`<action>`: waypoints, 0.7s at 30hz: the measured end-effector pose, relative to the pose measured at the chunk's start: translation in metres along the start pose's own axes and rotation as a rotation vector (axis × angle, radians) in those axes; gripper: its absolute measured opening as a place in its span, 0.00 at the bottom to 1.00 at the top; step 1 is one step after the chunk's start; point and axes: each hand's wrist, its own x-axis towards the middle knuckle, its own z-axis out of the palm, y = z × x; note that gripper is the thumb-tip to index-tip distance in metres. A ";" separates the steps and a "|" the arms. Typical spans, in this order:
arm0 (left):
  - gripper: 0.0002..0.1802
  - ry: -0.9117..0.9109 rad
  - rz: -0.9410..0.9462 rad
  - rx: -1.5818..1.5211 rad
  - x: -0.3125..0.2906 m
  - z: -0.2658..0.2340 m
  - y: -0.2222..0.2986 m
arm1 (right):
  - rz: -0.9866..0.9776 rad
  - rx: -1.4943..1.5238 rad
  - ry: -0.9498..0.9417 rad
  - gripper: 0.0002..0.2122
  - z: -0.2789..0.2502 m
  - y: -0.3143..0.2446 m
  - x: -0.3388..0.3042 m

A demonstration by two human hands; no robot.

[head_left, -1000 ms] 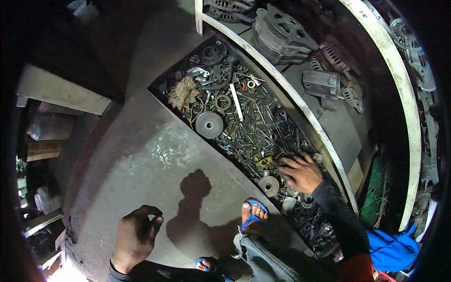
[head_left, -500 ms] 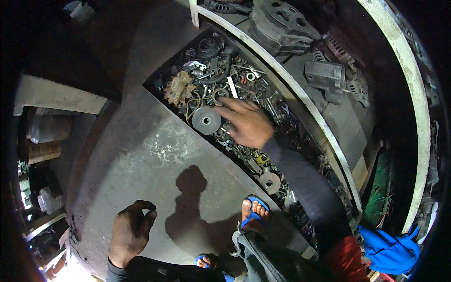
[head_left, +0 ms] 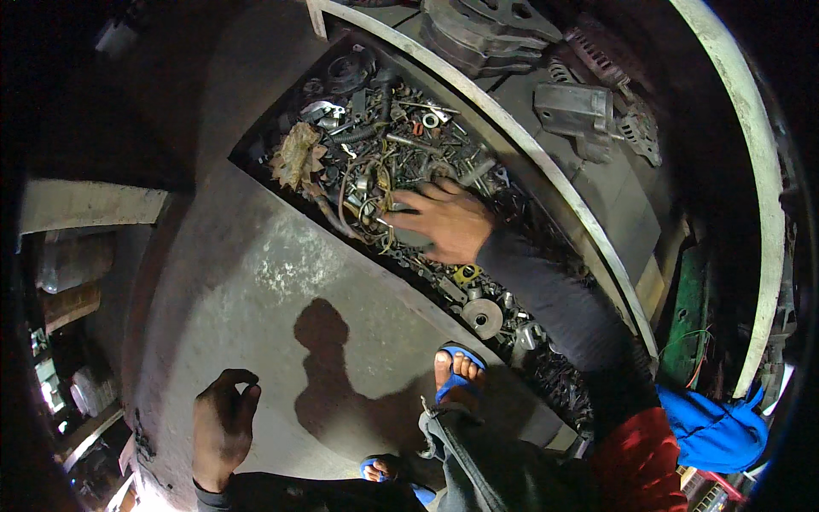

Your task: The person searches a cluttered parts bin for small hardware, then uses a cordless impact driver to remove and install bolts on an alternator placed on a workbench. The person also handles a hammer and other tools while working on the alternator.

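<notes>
My right hand reaches over a long tray full of loose metal parts. Its fingers are spread and lie on the pile, slightly blurred. Part of a grey round disc shows beneath them; the rest is hidden by the hand. Close by are thin wires and tubes and a rusty, toothed fan-like piece. Another grey disc with a centre hole lies nearer to me, beside a small yellow part. Away from the tray, my left hand hangs with curled fingers, thumb near forefinger, and nothing visible in it.
A pale curved rail runs along the tray's far side. Beyond it sit large dark metal castings and a grey motor-like housing. Blue cloth lies at the right. My sandalled foot stands beside the tray on the grey floor.
The grey disc has shifted right and nearer to me, now mostly under my right hand, baring wires and tubes. The whole view has slid slightly. My left hand keeps its curled pose.
</notes>
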 end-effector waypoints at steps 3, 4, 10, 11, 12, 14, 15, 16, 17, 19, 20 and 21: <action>0.06 0.006 0.000 -0.015 -0.001 -0.003 -0.002 | 0.108 0.058 -0.037 0.37 -0.011 0.012 -0.048; 0.06 0.013 -0.010 -0.013 0.000 -0.004 -0.003 | 0.119 -0.009 -0.063 0.37 -0.015 0.012 -0.063; 0.07 -0.019 -0.079 0.004 0.000 -0.011 0.005 | 0.403 0.116 -0.355 0.24 -0.045 0.013 -0.089; 0.08 -0.032 -0.100 0.008 0.001 -0.010 0.008 | 0.393 0.153 -0.251 0.23 -0.047 0.014 -0.079; 0.08 -0.040 -0.101 0.030 0.002 -0.009 0.011 | 0.378 0.173 -0.128 0.22 -0.047 0.012 -0.067; 0.09 -0.051 -0.078 0.039 0.003 -0.008 0.015 | 0.266 0.216 -0.043 0.21 -0.048 0.018 -0.038; 0.09 -0.067 -0.089 0.051 0.002 -0.008 0.016 | 0.233 0.179 0.076 0.21 -0.041 0.012 -0.017; 0.09 -0.040 -0.053 0.015 0.002 -0.007 0.018 | 0.200 0.145 0.186 0.22 -0.034 0.005 0.002; 0.08 -0.016 -0.018 -0.023 0.003 -0.004 0.018 | 0.053 0.234 0.225 0.21 -0.031 0.006 0.021; 0.08 0.015 0.013 -0.069 0.002 -0.001 0.018 | 0.001 0.166 0.235 0.24 -0.014 -0.010 0.050; 0.09 0.020 0.012 -0.078 0.002 0.001 0.017 | -0.075 0.095 0.212 0.25 -0.007 -0.014 0.057; 0.09 0.025 -0.001 -0.073 0.001 0.002 0.016 | -0.146 0.018 0.173 0.26 -0.002 -0.015 0.061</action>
